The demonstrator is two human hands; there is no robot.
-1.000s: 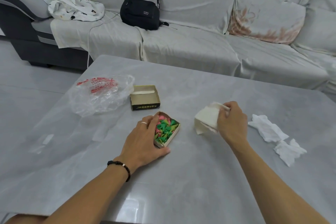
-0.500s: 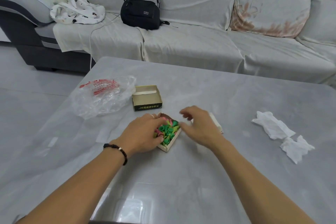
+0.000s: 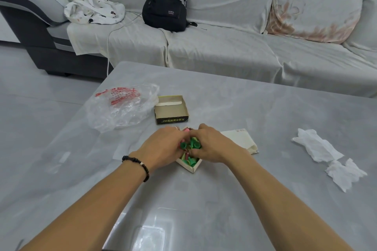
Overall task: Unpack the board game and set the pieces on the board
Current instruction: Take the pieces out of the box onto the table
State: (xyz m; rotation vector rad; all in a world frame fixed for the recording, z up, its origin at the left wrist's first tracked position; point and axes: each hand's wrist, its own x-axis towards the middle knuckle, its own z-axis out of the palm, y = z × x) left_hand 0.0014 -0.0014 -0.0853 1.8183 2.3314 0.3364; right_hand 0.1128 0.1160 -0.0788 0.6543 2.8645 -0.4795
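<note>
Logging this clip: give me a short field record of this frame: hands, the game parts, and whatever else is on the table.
left hand: fingers curled into the box of pieces, over its left side
right hand: fingers curled into the same box from the right
box of pieces: open, holding green and pink pieces
folded paper: flat on the table, behind the right hand
empty box half: open, beyond the hands
plastic bag: left of the empty box half
crumpled tissues: far right

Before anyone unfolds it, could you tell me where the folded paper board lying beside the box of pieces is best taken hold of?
I would pinch the folded board at its far-right corner, coming from the right. It lies flat on the table, and that edge is bare, while the right hand covers its near-left part.
</note>
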